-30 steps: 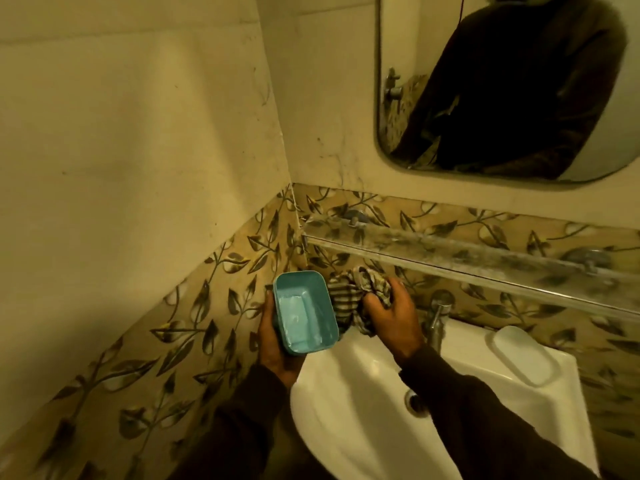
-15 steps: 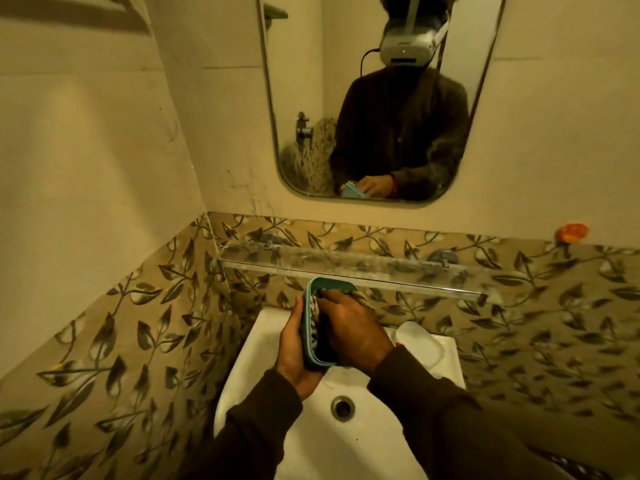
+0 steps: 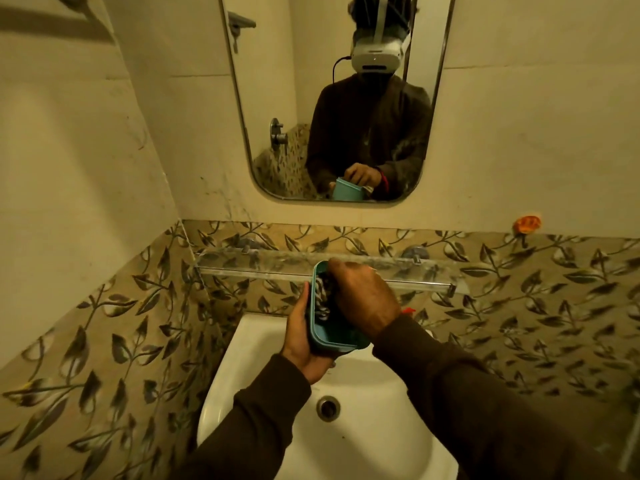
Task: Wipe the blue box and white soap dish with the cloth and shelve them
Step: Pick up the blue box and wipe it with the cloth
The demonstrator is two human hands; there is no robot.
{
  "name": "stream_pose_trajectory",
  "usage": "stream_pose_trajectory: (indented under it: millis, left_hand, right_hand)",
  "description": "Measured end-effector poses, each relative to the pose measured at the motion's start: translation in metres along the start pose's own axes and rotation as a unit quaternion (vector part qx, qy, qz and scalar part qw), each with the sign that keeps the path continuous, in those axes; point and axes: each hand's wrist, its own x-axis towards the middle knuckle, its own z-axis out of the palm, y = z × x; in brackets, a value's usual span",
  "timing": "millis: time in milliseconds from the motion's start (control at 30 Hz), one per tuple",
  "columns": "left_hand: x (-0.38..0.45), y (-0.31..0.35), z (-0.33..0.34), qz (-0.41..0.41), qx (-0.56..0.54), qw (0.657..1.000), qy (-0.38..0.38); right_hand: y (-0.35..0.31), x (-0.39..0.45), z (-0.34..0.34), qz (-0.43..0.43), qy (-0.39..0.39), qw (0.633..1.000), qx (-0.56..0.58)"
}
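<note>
My left hand (image 3: 304, 337) grips the blue box (image 3: 329, 336) from the left side and holds it tilted over the white sink (image 3: 273, 403). My right hand (image 3: 363, 299) is inside the box, pressing the striped cloth (image 3: 322, 296) against its inner wall. The box's upper rim overlaps the clear glass shelf (image 3: 249, 265) in the view. The white soap dish is hidden behind my right forearm.
A mirror (image 3: 339, 98) hangs above the shelf and reflects a person holding the box. The sink drain (image 3: 328, 407) lies below my hands. Leaf-patterned tiles (image 3: 519, 306) cover the lower walls. A small orange thing (image 3: 527, 224) sticks to the wall at right.
The camera view swung right and up to face the mirror. My right hand pushed the cloth from beside the box into it and keeps rubbing inside.
</note>
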Motion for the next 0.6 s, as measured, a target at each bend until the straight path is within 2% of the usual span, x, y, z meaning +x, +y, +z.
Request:
stream_pose_trajectory:
  millis: [100, 233, 400, 600]
  left_hand:
    - [0.001, 0.005, 0.003, 0.012, -0.009, 1.000, -0.019]
    - [0.001, 0.007, 0.004, 0.013, -0.014, 0.999, -0.035]
    - [0.000, 0.012, -0.004, 0.018, -0.016, 0.999, -0.038]
    - [-0.002, 0.018, -0.017, -0.011, 0.024, 0.998, -0.052]
  right_hand:
    - [-0.007, -0.002, 0.005, -0.007, 0.033, 0.997, -0.064]
    - [-0.011, -0.001, 0.005, -0.015, 0.048, 0.996, -0.067]
    - [-0.011, 0.000, -0.001, -0.106, -0.021, 0.994, 0.010]
    - [-0.014, -0.015, -0.007, -0.218, -0.146, 0.964, 0.036]
